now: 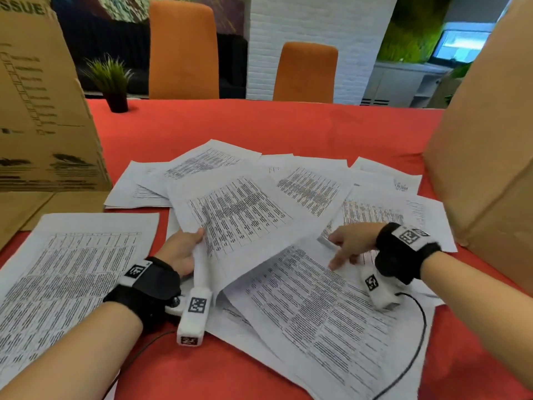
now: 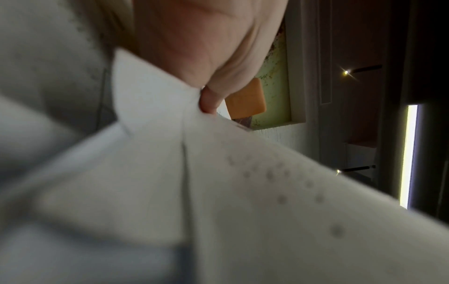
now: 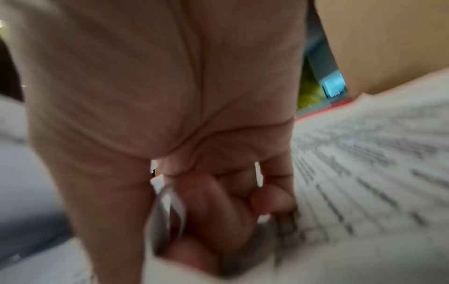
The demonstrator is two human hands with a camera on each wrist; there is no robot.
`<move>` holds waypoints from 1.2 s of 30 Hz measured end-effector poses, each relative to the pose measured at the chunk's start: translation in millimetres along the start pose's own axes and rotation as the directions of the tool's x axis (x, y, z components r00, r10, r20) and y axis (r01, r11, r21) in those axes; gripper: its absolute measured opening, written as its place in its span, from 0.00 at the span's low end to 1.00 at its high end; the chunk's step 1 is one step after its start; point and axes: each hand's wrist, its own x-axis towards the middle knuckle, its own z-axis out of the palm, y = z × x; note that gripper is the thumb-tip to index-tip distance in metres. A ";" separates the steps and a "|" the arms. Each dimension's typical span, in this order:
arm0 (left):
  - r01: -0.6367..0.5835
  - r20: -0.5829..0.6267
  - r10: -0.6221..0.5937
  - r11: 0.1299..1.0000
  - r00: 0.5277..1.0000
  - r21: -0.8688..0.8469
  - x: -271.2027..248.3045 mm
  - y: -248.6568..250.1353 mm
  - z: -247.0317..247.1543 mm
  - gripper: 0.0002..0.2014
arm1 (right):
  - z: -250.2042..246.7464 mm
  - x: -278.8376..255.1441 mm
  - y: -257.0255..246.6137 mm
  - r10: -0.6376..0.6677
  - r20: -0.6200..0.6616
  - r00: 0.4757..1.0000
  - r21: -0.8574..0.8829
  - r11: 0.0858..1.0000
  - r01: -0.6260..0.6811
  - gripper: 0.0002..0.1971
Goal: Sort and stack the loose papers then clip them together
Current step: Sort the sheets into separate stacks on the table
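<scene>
Loose papers fanned in overlapping disorder across the middle of the red surface. One sheet raised at its near-left edge, tilted above the rest; pinched at that edge between thumb and fingers of the left hand, the same pinch visible close up in the left wrist view. Printed sheet flat beneath it, nearest the camera. Right hand over the right part of the spread, fingers pointing down onto the paper; in the right wrist view fingers curled around a thin curled paper edge, blurred. Separate stack flat at the near left, apart from the spread. Cardboard boxes at far left and right. Potted plant and two orange chairs beyond.
</scene>
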 end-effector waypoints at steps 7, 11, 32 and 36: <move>0.089 0.050 -0.083 0.987 0.995 -0.136 -11.6 3.1 0.2 0.18 | -30.2 -22.1 26.8 -0.100 -0.297 0.950 0.359 0.910 0.208 0.03; 0.043 0.019 -0.041 0.993 0.999 -0.111 -13.9 11.6 8.3 0.19 | -65.9 -39.2 58.1 -0.041 -0.508 0.860 0.141 0.981 0.130 0.16; -0.378 0.369 0.264 0.881 0.891 0.284 -59.0 26.8 82.4 0.54 | -48.6 -36.8 16.2 0.081 -0.571 0.817 0.787 -0.228 0.573 0.07; -0.369 0.479 0.219 0.896 0.850 0.247 -64.2 33.1 101.2 0.40 | -24.1 -21.1 -28.1 0.128 -0.548 0.827 0.833 -0.003 0.553 0.08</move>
